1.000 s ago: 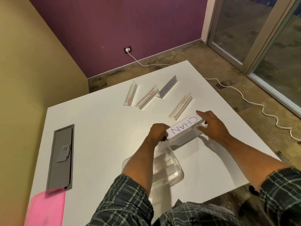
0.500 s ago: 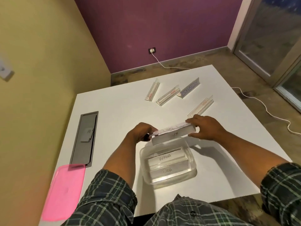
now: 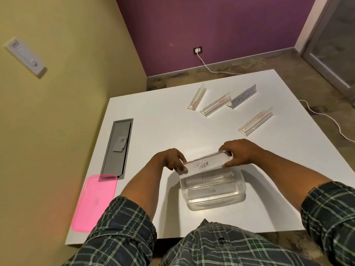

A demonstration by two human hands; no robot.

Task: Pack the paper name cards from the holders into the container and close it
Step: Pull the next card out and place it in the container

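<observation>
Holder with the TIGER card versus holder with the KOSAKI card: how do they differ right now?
The TIGER holder is held at both ends by the left hand and right hand over the clear container; the KOSAKI holder stands untouched on the table. TIGER's lettering is black, KOSAKI's blue. Both are clear holders with a card still inside.

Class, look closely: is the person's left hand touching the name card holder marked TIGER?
Touching. The head view shows the left hand with its fingers pinching the near-left end of the TIGER holder, no gap between them.
</observation>
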